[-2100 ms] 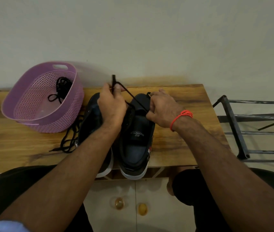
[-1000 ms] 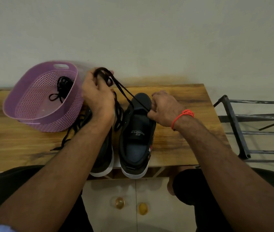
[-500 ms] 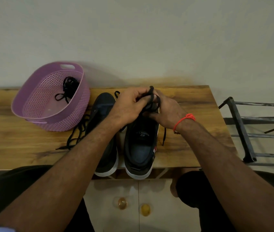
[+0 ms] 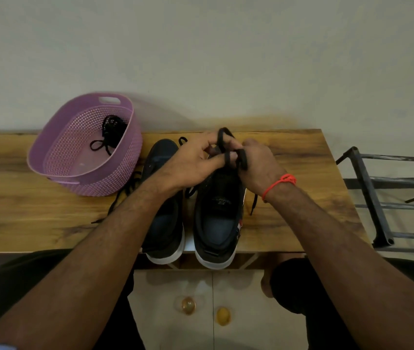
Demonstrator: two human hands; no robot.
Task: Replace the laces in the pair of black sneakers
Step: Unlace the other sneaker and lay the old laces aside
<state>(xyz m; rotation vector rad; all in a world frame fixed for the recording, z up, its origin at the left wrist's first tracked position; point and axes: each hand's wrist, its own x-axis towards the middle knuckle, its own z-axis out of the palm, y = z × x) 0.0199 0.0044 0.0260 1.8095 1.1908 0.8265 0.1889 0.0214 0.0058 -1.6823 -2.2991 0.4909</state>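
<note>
Progress, judged: both hands meet over the far end of the right black white-soled sneaker on the wooden table, left hand and right hand each with fingers curled round loops of its black lace, so a bow is likely being tied there. The left black sneaker looks unfinished: a loose black lace trails off its left side. Count: two sneakers, one lilac perforated plastic basket holding one bundled black lace.

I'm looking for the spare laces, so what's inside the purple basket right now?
Inside the purple basket lies one bundled black lace, against its far wall. The near wall hides part of the floor.
</note>
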